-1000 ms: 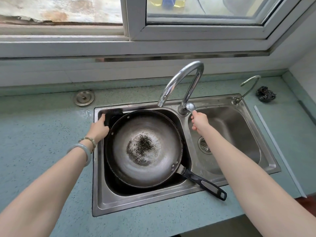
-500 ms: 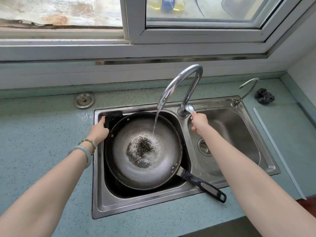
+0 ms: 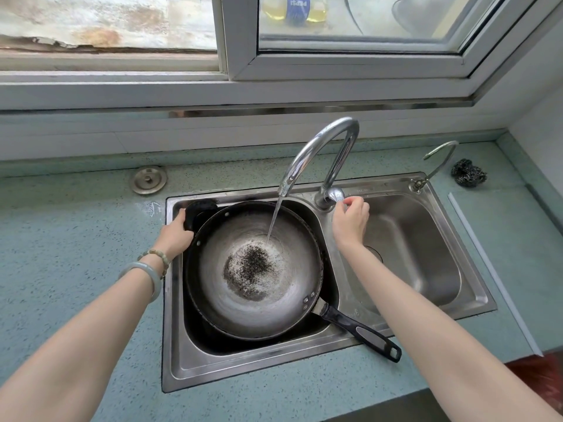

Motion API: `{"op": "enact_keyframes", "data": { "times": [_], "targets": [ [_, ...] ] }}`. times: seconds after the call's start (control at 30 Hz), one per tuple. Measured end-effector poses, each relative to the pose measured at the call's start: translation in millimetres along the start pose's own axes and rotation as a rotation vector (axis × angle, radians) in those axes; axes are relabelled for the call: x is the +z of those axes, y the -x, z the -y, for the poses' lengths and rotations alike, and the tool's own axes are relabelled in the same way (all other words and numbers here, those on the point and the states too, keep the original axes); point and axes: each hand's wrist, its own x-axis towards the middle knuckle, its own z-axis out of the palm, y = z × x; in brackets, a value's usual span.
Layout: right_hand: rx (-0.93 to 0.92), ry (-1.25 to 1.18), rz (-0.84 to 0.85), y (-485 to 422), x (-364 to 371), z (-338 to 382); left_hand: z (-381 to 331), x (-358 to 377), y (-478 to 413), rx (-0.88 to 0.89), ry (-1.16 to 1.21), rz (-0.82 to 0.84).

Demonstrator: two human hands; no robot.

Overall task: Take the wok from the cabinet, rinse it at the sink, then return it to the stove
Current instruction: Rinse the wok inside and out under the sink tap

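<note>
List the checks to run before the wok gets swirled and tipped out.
1. Water reaching the wok: ok, the stream lands inside it.
2. Left hand gripping the side handle: ok.
3. Right hand free for the long handle: not ok, it pinches the lever.
4. Wok sitting in the sink: ok, the long handle overhangs the rim.
5. Enough water collected: cannot tell.
6. Residue gone: not ok, a dark patch covers the bottom.
</note>
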Motion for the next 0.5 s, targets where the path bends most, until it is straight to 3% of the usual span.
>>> {"op": "enact_keyframes", "data": {
  "times": [0.17, 0.33, 0.5],
  "targets": [
    [-0.182, -0.057, 0.041, 27, -9, -10, -6, -2, 2, 0.009, 0.064, -0.007],
    [-0.169, 0.316, 0.525, 65, -18, -74, -5, -6, -6, -0.044, 0.019, -0.015],
    [-0.069, 0.616, 0.750, 89, -41, -106, -19, -2, -10, -0.068, -0.109, -0.046]
  ]
}}
